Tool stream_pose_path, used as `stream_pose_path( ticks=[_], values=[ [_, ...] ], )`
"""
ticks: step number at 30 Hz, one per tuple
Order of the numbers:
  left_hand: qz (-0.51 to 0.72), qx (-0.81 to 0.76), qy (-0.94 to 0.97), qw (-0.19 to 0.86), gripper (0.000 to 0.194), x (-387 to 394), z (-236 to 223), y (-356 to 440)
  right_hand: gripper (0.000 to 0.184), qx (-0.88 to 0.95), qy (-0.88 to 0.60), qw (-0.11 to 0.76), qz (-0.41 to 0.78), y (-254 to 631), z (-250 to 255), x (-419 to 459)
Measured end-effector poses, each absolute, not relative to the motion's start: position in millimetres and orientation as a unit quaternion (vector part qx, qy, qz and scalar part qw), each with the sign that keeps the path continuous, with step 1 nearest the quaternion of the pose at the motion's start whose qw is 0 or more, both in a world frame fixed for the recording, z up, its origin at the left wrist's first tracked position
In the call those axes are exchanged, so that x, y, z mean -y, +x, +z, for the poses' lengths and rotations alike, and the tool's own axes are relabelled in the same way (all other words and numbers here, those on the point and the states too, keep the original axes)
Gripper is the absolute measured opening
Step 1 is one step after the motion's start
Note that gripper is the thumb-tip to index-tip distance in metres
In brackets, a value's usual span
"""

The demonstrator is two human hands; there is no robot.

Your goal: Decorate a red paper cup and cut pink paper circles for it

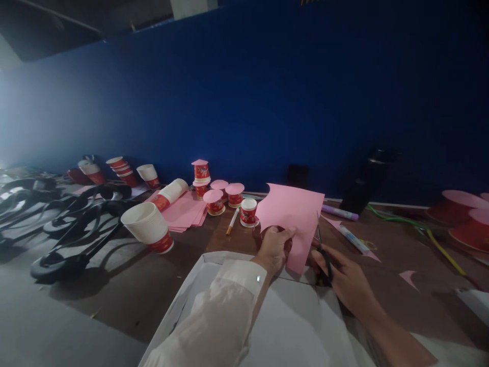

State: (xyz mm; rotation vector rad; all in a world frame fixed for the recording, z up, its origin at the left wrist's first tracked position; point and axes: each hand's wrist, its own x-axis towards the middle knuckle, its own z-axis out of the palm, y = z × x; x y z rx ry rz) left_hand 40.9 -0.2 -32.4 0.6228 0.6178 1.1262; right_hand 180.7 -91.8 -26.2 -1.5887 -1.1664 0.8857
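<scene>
Pink paper (pixel 296 209) is up at the white box's (pixel 208 258) far edge. My left hand (pixel 275 250) pinches it, likely to keep it taut. My right hand (pixel 344 280) grips the scissors (pixel 325 261) near the box's far right corner, blades along the paper's side, probably for easy access. Pink-topped cups (pixel 214 208) stand beyond the box, presumably out of the scissors' way.

The pink sheet (pixel 296 206) looks like smooth, matt paper (the stacked cups (pixel 147 224) too), the sleeve (pixel 225 298) like cloth.
</scene>
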Motion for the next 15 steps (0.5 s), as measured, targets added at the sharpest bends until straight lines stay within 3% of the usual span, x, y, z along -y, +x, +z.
stream_pose_path(
  ticks=[15],
  values=[
    [0.517, -0.271, 0.288, 0.759, 0.051, -0.1, -34.0, 42.0, 0.066, 0.466, -0.648, 0.483, 0.359, 177.9, -23.4, 94.2]
  ],
)
